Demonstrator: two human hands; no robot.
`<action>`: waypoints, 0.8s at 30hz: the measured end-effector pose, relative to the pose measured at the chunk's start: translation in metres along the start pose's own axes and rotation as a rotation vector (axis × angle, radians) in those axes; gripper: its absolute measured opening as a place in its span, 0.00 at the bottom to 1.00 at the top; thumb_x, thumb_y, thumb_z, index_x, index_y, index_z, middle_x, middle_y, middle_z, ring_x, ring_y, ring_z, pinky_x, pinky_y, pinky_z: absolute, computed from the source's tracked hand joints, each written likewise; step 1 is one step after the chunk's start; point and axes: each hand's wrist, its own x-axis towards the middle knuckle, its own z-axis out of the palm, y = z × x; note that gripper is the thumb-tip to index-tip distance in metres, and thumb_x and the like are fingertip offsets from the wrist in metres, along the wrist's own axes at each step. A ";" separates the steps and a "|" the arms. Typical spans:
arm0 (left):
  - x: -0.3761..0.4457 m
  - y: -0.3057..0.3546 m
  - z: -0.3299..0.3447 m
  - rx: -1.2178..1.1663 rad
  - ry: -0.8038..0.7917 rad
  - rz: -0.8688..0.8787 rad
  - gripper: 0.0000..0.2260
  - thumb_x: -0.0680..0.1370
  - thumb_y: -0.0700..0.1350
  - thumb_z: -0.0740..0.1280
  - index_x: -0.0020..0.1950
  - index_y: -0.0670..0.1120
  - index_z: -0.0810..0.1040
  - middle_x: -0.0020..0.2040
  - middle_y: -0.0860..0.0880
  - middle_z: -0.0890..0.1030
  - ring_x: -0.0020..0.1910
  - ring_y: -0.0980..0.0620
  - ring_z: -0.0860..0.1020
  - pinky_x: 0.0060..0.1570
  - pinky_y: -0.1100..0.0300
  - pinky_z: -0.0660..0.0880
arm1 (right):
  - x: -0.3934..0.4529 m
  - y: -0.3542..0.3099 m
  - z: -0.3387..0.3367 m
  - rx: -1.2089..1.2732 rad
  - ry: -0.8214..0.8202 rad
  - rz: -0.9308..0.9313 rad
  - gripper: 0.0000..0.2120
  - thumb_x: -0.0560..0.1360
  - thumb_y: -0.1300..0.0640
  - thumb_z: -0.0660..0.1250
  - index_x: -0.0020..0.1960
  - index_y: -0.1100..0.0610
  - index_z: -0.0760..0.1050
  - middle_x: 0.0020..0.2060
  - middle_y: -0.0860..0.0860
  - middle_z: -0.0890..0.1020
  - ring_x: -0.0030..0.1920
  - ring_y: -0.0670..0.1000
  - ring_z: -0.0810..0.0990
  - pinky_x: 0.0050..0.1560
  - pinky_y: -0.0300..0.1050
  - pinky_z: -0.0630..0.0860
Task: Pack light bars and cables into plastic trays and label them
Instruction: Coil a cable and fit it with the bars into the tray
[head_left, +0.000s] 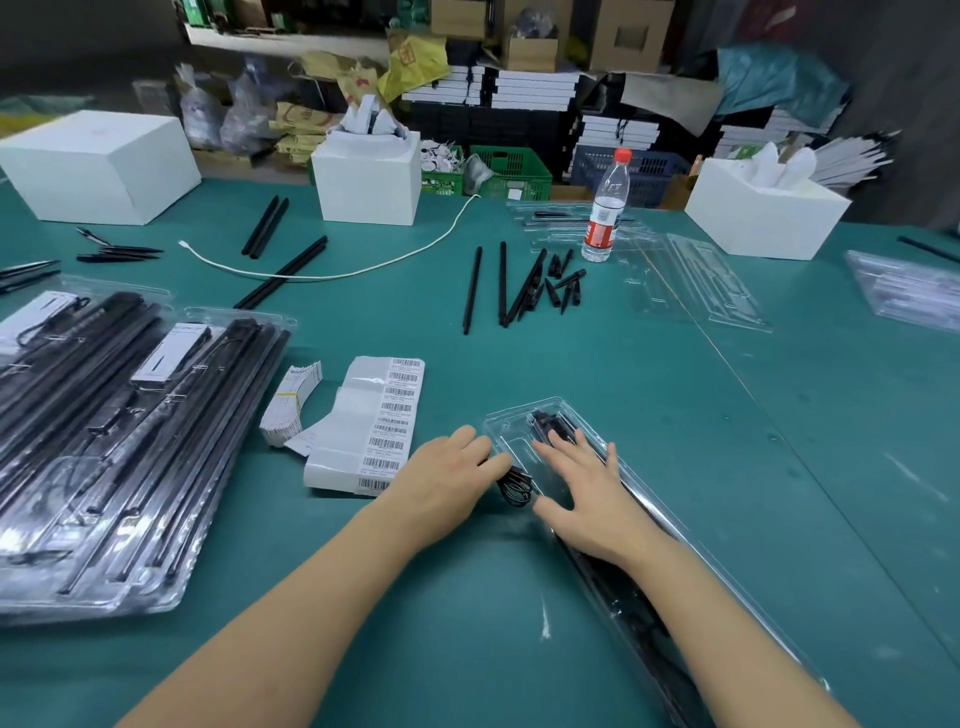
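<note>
Two bare forearms, no sleeves reaching into view. Left hand (451, 478) and right hand (587, 499) ungloved, without rings, watch or bands. Fingers (558, 441) slender, nails short.

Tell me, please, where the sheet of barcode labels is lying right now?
In the head view the sheet of barcode labels lies flat on the green table, just left of the left hand and right of the banded stack of paper tags.
</note>
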 end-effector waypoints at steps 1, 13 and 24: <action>-0.001 0.000 0.001 -0.007 0.000 -0.001 0.18 0.63 0.33 0.74 0.51 0.46 0.82 0.37 0.49 0.76 0.36 0.47 0.74 0.27 0.56 0.72 | 0.000 0.000 0.000 0.004 0.002 0.001 0.32 0.77 0.47 0.62 0.80 0.46 0.57 0.81 0.48 0.54 0.81 0.52 0.42 0.77 0.61 0.32; 0.013 0.005 0.006 0.018 -0.209 -0.051 0.10 0.75 0.36 0.62 0.52 0.46 0.79 0.45 0.48 0.77 0.47 0.45 0.73 0.41 0.54 0.71 | 0.000 0.003 0.003 0.035 0.039 -0.013 0.33 0.77 0.49 0.63 0.80 0.46 0.57 0.80 0.48 0.54 0.81 0.51 0.43 0.77 0.57 0.32; 0.022 0.012 0.003 0.196 -0.101 0.001 0.11 0.71 0.37 0.55 0.38 0.48 0.75 0.36 0.50 0.76 0.39 0.48 0.75 0.40 0.57 0.74 | 0.000 0.006 0.002 0.123 0.015 -0.011 0.33 0.74 0.48 0.56 0.79 0.46 0.58 0.80 0.47 0.57 0.80 0.48 0.43 0.77 0.56 0.31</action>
